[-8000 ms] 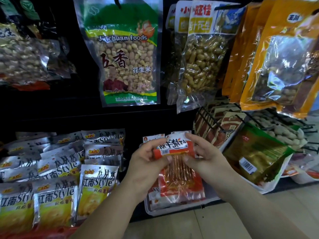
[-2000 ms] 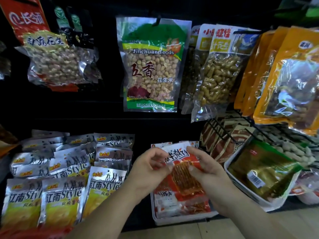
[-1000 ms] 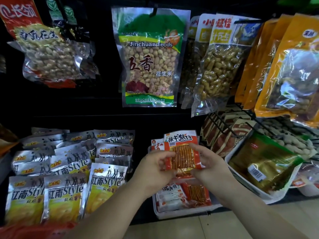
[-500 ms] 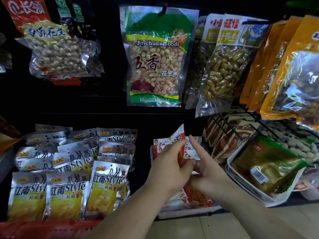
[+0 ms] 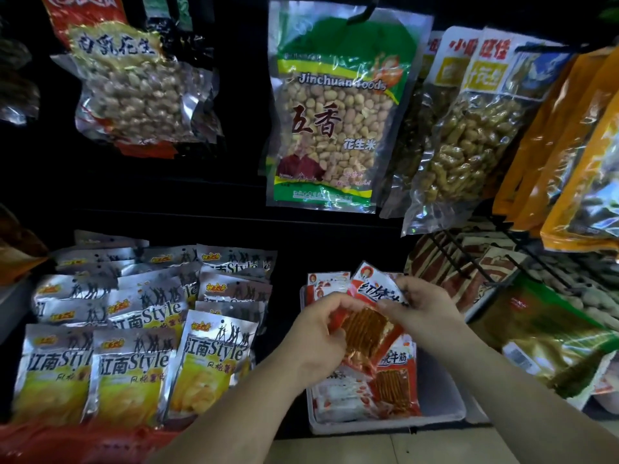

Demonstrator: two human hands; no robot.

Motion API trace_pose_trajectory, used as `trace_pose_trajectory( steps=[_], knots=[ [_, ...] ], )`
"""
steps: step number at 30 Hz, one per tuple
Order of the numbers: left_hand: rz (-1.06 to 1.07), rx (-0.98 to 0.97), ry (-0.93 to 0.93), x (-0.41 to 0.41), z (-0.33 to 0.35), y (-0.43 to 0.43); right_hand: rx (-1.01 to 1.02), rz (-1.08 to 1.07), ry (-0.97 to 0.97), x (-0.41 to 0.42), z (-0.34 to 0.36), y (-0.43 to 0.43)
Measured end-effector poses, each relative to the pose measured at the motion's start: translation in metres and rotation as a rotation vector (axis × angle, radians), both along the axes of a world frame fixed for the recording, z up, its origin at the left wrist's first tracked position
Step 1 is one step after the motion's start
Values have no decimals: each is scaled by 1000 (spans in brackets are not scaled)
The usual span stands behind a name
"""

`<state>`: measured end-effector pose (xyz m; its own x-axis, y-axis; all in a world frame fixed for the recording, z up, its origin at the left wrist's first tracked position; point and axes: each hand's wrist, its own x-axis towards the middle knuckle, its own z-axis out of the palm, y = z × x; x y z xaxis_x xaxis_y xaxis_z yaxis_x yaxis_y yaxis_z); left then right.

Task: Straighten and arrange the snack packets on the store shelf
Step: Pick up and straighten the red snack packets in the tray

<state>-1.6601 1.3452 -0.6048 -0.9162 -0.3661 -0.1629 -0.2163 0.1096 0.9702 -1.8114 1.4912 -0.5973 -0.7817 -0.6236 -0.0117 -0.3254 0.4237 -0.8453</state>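
The red snack packet (image 5: 365, 329) was edge-on between the palms half a second ago. It now faces up again, tilted, with its white top slanting up past the grip. The left hand (image 5: 318, 333) has shifted to its lower-left edge, the right hand (image 5: 425, 313) pinches the top, and the hands have drawn apart.

The left hand (image 5: 316, 336) hides part of the red packet (image 5: 366, 331).

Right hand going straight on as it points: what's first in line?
Past the red packet it pinches, the right hand likely meets the red-and-white packets upright at the white plastic tray's back.
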Motion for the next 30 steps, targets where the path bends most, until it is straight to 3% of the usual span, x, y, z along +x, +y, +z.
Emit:
trace_pose_trajectory(
  steps=[5, 11, 15, 18, 22, 24, 27, 30],
  knots=[
    [256, 22, -111, 1, -35, -29, 88, 31, 71, -15, -35, -39],
    [317, 88, -144, -7, -53, -44, 259, 30, 8, -23, -103, -71],
    [307, 73, -203, -19, -67, -47, 622, 367, -151, -24, -120, -73],
    [299, 90, -227, -28, -76, -43, 631, 464, -301, -34, -119, -72],
    [293, 86, -230, -40, -85, -38, 413, 298, -133, -53, -131, -79],
    [312, 86, -226, -45, -90, -38, 352, 165, 72, -63, -138, -83],
    [349, 87, -218, -49, -92, -38, 516, 137, 372, -74, -141, -92],
    [361, 80, -214, -52, -90, -37, 620, 171, 362, -75, -146, -105]
  ],
)
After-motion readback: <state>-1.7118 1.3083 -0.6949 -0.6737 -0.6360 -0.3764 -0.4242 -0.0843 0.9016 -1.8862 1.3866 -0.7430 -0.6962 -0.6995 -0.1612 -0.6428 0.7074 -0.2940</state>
